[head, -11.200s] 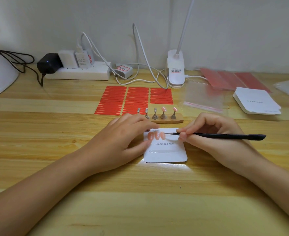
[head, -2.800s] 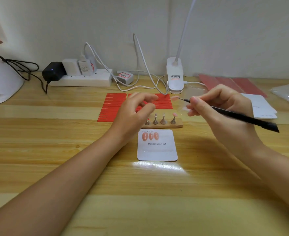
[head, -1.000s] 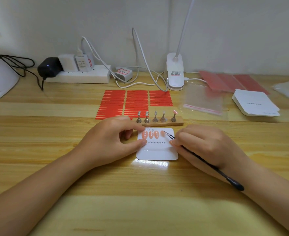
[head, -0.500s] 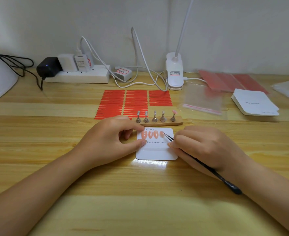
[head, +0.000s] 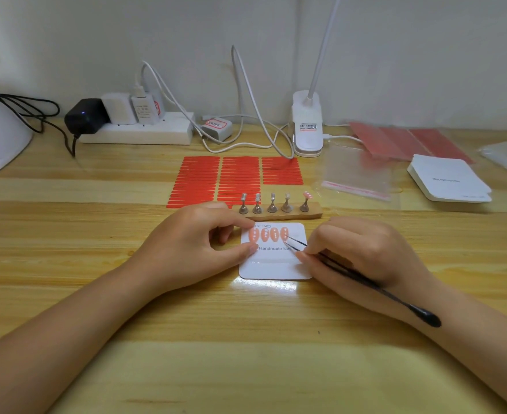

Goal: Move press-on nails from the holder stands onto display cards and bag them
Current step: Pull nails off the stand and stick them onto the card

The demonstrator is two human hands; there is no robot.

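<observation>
A white card (head: 273, 264) lies on the table (head: 97, 222), near its middle. Its left edge is pinched by the left hand (head: 192, 249) between thumb and forefinger. Four pink nails (head: 269, 234) sit in a row along the card's top edge. Tweezers (head: 362, 279) are gripped by the curled fingers of the right hand (head: 362, 252), their tips touching the rightmost nail. Just behind the card stands a wooden holder (head: 279, 211); one nail (head: 307, 195) is carried on its right-end stand.
</observation>
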